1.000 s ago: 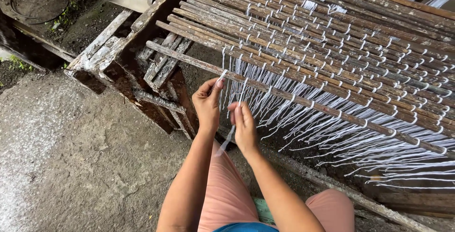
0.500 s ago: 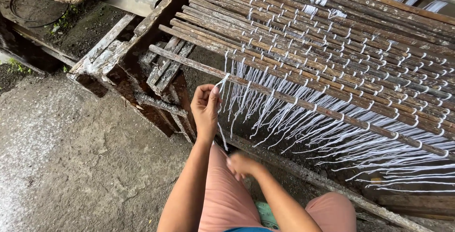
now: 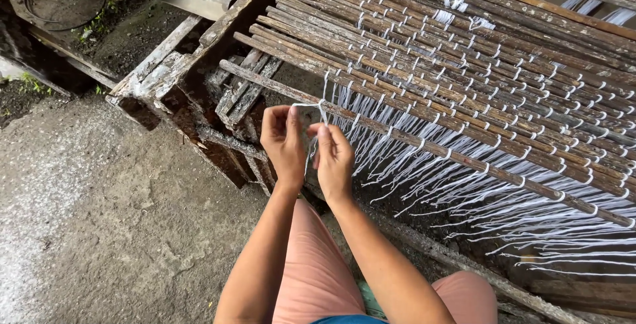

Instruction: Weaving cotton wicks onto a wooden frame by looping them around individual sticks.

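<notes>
My left hand [image 3: 283,144] and my right hand [image 3: 333,157] are raised side by side in front of the nearest brown stick [image 3: 424,145] of a mat of sticks. Both pinch a white string [image 3: 311,107] that loops between the fingertips and runs up to that stick. The sticks lie in rows, bound together by lines of white string knots [image 3: 464,85]. Many loose white string ends [image 3: 503,211] hang down from the front stick to the right of my hands.
The sticks rest on a weathered wooden frame [image 3: 192,65] with broken slats at its left end. Grey concrete ground [image 3: 86,224] spreads to the lower left. My knees in pink trousers [image 3: 311,277] show at the bottom.
My right hand, which had dropped low near my knee half a second ago, has come back up beside the left. Both hands now hold the string at the stick.
</notes>
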